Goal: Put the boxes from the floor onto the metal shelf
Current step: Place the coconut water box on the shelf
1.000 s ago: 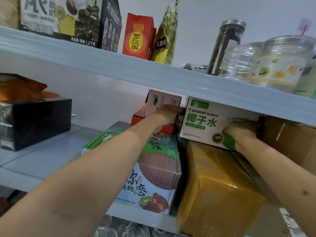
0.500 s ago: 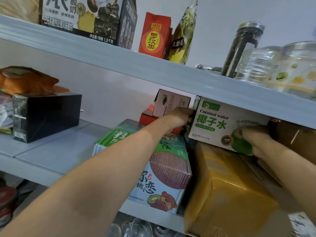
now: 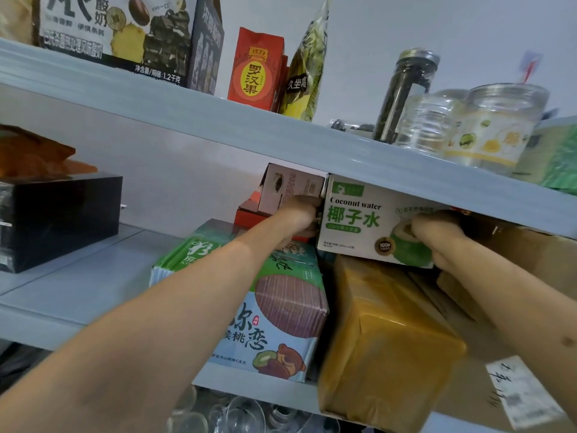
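A white and green coconut water box (image 3: 359, 223) sits on top of a yellow-taped carton (image 3: 384, 335), just under the upper shelf board. My left hand (image 3: 301, 214) grips the box's left end and my right hand (image 3: 437, 239) grips its right lower corner. Both cartons stand on the grey metal shelf (image 3: 78, 285). The fingers of both hands are partly hidden behind the box.
A green and blue kiwi drink carton (image 3: 274, 307) stands left of the yellow one, with a pink box (image 3: 290, 185) and a red box (image 3: 249, 214) behind it. A black box (image 3: 59, 217) sits far left, brown cartons (image 3: 543, 260) right. Jars (image 3: 493, 126) line the upper shelf.
The coconut water box has slid slightly deeper under the upper shelf, both hands staying on its ends. The camera has shifted a little to the left.
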